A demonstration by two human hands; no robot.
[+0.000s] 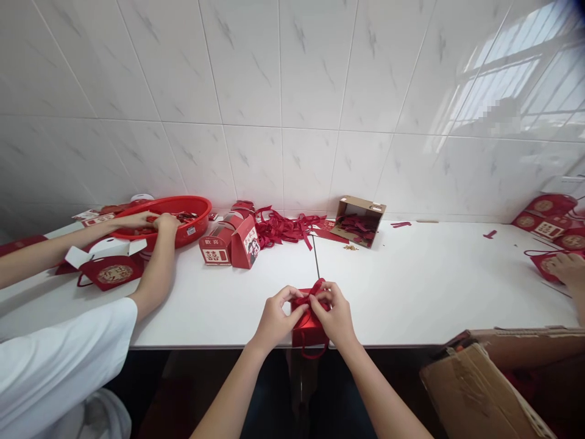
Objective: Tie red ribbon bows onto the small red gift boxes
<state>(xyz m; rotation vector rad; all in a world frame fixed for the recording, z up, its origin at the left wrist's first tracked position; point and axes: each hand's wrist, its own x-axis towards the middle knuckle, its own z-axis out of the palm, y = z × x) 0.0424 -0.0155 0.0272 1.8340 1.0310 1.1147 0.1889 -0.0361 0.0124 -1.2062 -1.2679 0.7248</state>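
Though apart from the "囍" carton [216, 254], both hands [278, 315] [337, 314] in a pinch on ribbon [317, 286].

Fingers [336, 294] partly hide the ribbon bow [316, 286] at lower centre; the frame's lower-right corner cuts off a cardboard box [479, 390].

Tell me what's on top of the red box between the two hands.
On the red box lies a dark red ribbon, pinched by the left hand and the right hand. Ribbon and hands cover much of the top, so the surface beneath them cannot be seen.
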